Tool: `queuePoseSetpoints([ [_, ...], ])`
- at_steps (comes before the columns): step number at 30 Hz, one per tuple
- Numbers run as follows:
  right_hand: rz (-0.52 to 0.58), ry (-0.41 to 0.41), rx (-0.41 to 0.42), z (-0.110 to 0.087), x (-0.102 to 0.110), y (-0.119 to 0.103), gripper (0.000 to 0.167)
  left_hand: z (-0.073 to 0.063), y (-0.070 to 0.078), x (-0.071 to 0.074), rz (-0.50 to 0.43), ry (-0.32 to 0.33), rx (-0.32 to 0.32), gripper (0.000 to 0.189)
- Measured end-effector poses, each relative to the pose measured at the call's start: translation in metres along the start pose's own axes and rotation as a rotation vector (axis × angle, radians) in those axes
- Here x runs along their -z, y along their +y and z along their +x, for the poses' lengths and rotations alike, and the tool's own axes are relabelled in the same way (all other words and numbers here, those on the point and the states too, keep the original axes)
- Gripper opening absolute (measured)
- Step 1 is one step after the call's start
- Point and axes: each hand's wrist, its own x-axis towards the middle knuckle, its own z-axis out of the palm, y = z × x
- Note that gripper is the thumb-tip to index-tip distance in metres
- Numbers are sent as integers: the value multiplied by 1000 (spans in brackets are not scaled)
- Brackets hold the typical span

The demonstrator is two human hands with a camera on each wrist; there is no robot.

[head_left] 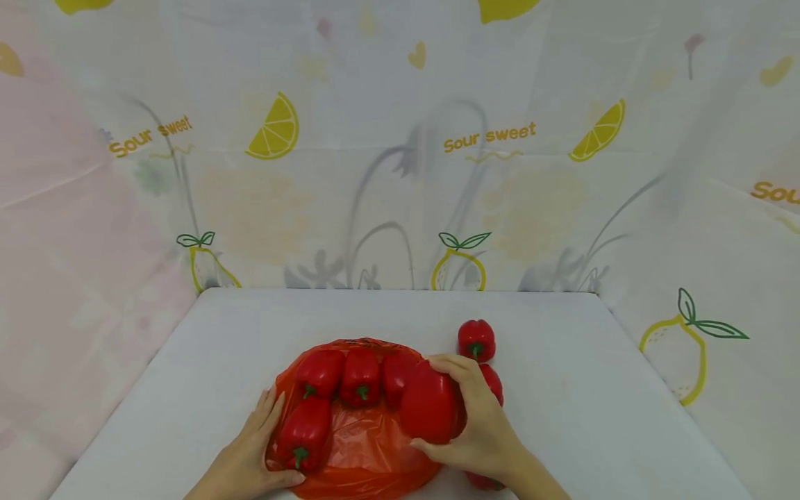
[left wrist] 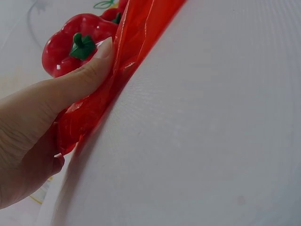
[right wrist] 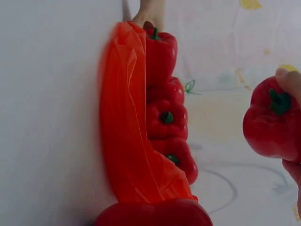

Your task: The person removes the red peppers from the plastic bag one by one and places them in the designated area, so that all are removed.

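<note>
A red plastic bag (head_left: pixel 369 444) lies spread open on the table, with several red bell peppers (head_left: pixel 360 378) inside along its left and far sides. My left hand (head_left: pixel 250 448) grips the bag's left edge beside the nearest pepper (head_left: pixel 304 434); in the left wrist view the thumb (left wrist: pixel 89 70) lies over the gathered plastic (left wrist: pixel 89 115). Over the bag's right side, my right hand (head_left: pixel 478 423) holds another bell pepper (head_left: pixel 430 403) between thumb and fingers. The right wrist view shows this held pepper (right wrist: pixel 269 125) raised above the bag (right wrist: pixel 124 117), its green stem facing the camera.
To the right of the bag, a bell pepper (head_left: pixel 476 339) stands farthest back, with a second (head_left: pixel 492 382) partly behind my right hand. A third (head_left: pixel 483 480) shows under my right wrist. The white table (head_left: pixel 250 326) ends at a lemon-printed cloth (head_left: pixel 387 194) hanging behind and beside it.
</note>
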Motion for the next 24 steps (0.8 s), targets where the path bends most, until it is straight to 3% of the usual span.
queuePoseSetpoints([
  [24, -185, 14, -137, -25, 47, 21, 104, 2, 3, 0, -24, -23, 49, 128],
])
